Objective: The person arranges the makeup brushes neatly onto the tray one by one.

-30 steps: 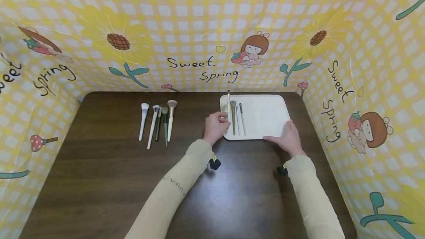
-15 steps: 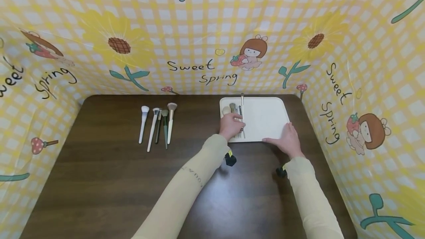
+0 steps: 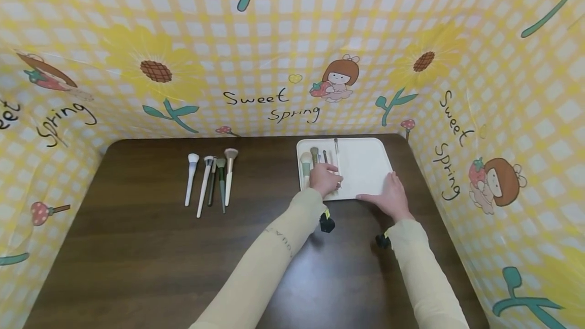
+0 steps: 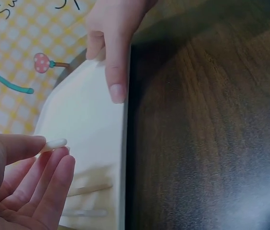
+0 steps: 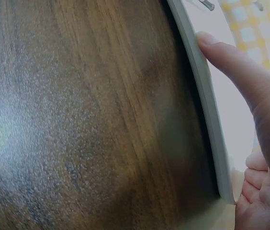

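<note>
My left hand is over the white tray, pinching a slim makeup brush with its small head toward the far rim. In the left wrist view the brush's pale handle end sticks out between thumb and fingers. To its left in the tray lie several brushes, among them one with a pale fluffy head and one with a brown head; my hand partly covers them. My right hand grips the tray's near right corner, thumb on the near rim and fingers at the right side.
Several more makeup brushes lie side by side on the dark wooden table at the left, including a white one and a green-handled one. A yellow checked cloth walls the table at the back and sides.
My left hand has carried the slim brush rightward across the tray, from its left edge past the other brushes, and lowered it. My right hand stays at the tray's corner.
</note>
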Available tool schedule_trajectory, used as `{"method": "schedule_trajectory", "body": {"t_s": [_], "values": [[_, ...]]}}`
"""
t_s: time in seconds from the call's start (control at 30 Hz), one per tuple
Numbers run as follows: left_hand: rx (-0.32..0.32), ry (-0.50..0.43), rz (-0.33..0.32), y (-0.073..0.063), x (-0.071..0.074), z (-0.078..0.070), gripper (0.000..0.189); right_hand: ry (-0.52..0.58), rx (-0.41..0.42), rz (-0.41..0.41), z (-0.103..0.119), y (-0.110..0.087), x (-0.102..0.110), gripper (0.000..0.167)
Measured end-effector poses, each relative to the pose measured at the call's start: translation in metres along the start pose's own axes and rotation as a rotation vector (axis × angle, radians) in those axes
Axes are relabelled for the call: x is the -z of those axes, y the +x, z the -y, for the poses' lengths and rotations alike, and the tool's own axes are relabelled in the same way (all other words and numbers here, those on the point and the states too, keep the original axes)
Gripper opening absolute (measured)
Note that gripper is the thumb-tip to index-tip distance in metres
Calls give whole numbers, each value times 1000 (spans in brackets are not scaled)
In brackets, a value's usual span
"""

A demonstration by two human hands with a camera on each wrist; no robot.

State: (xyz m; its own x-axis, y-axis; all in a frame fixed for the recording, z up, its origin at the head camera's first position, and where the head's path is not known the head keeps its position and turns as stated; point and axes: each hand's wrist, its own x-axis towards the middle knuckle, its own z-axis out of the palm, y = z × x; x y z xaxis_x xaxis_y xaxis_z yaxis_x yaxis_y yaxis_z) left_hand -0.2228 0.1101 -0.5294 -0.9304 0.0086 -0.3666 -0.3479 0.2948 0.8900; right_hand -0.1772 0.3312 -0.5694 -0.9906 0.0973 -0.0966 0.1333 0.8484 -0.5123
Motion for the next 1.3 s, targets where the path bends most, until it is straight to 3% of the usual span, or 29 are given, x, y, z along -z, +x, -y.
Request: {"method": "schedule_trajectory", "body": {"t_s": [0.4,0.6,1.3], "values": [[42,191,-38,-2,0,5,31,-2,12,-12,1,3,-4,138],[-6,316,-68,2,0,10,31,-7,5,0,3,6,-5,139],[-13,349,-95,10,-12,12,30,-8,-4,-2,-2,4,-2,139]]}}
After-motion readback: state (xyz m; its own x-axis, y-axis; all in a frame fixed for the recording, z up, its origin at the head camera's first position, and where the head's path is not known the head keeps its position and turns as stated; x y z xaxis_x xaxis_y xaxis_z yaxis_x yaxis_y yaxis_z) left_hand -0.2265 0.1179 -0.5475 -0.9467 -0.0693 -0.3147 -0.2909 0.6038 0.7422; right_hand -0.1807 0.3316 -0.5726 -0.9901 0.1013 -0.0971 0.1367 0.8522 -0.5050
